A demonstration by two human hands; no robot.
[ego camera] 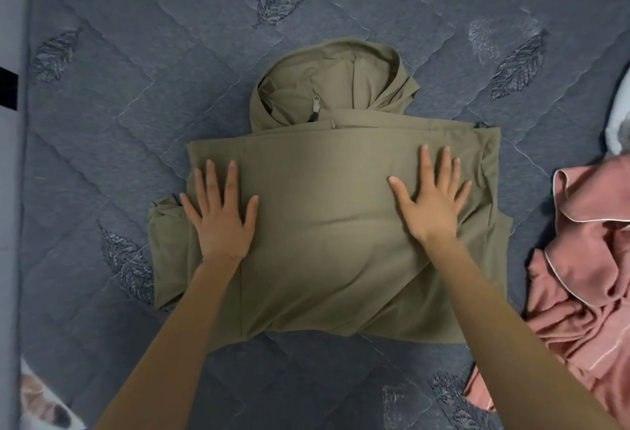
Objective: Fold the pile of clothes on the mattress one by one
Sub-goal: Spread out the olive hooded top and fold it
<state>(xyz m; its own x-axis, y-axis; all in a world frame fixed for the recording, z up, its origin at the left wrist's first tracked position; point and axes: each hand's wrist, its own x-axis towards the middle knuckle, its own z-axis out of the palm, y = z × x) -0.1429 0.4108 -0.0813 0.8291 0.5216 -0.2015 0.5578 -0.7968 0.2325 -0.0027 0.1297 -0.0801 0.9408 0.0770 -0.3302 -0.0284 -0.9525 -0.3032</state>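
A dark grey quilted mattress point(102, 143) w/ stitched leaf motifs fills nearly the whole frame. At centre lies an olive-green hooded jacket of thin smooth fabric point(327, 225), partly folded into a rough rectangle; its hood point(327, 78) points toward the top of the frame, and a small zipper pull point(315, 107) shows at the neck opening. A bunched bit of the jacket sticks out at the left-centre edge.

At the right edge, from mid-height down to the lower right, sits a crumpled pink garment w/ pale piping point(586, 259), just beside the jacket but not touching it. Above it, at the right edge, a bit of white fabric point(618, 123) peeks in; can't tell what it is.

Both bare forearms reach up from the bottom of the frame. The left hand point(220, 215) lies flat on the jacket's left part, fingers straight and spread, pressing the cloth. The right hand point(433, 198) lies flat on the right part, fingers also straight and splayed, nothing gripped.
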